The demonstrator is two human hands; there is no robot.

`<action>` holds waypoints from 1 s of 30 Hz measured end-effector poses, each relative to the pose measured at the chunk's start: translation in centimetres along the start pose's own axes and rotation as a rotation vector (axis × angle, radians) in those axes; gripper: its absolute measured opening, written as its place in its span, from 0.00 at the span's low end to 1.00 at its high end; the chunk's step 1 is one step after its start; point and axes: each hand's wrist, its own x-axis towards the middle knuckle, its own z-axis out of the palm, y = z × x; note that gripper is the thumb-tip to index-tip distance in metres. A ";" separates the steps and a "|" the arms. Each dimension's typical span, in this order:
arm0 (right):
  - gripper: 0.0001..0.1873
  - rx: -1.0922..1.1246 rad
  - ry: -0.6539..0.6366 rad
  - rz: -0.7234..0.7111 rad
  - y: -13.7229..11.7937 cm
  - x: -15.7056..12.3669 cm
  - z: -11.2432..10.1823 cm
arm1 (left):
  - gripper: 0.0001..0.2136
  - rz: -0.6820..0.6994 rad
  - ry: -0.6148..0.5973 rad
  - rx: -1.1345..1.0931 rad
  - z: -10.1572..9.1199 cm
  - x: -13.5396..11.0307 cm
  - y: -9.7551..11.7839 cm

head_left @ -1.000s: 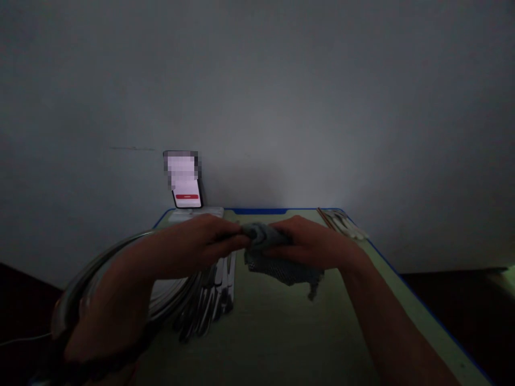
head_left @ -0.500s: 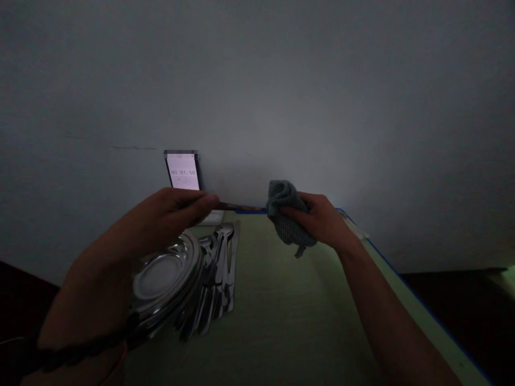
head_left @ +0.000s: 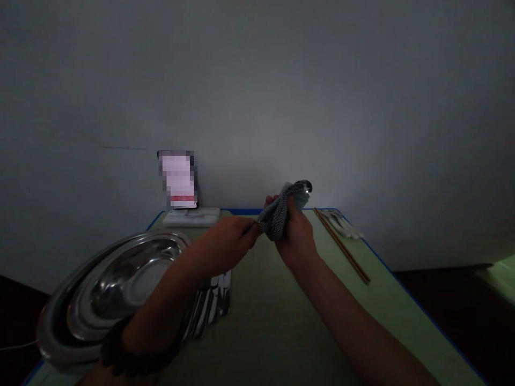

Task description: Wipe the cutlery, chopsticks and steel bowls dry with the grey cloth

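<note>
Near left on the desk (head_left: 261, 332): stacked steel plates (head_left: 116, 281), with cutlery (head_left: 215, 297) just beside them. Mid-desk, raised off the surface: left hand (head_left: 231, 238) has its grip pinched closed on the lower end of a grey cloth (head_left: 276, 217), and right hand (head_left: 295, 236) has its grip wrapped tight around the cloth, a shiny metal tip (head_left: 306, 187) poking out on top. Farther back: chopsticks (head_left: 341, 246) right of the hands, phone (head_left: 179, 179) propped at the wall.

Stacked steel plates (head_left: 112, 289) lower left, cutlery (head_left: 213, 300) beside them, propped phone (head_left: 177, 179) centre-left, chopsticks (head_left: 341, 246) and white utensils (head_left: 344, 222) right, all on a green table (head_left: 273, 327).
</note>
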 end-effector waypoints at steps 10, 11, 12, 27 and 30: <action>0.15 -0.279 -0.062 -0.258 -2.1 1.4 -1.0 | 0.20 -0.020 -0.084 0.030 -2.8 -1.5 0.1; 0.16 -0.357 -0.073 -0.310 -2.4 1.6 -1.3 | 0.20 -0.020 -0.085 0.024 -3.0 -1.7 0.0; 0.17 -0.428 -0.078 -0.354 -2.7 1.9 -1.7 | 0.20 -0.019 -0.087 0.015 -3.3 -1.9 -0.2; 0.10 -0.040 -0.086 -0.016 -1.0 0.1 0.0 | 0.20 -0.010 -0.126 0.113 -2.5 -1.6 -0.5; 0.09 0.017 -0.051 0.076 0.1 0.2 0.0 | 0.19 -0.013 -0.130 0.118 -1.9 -1.2 -0.4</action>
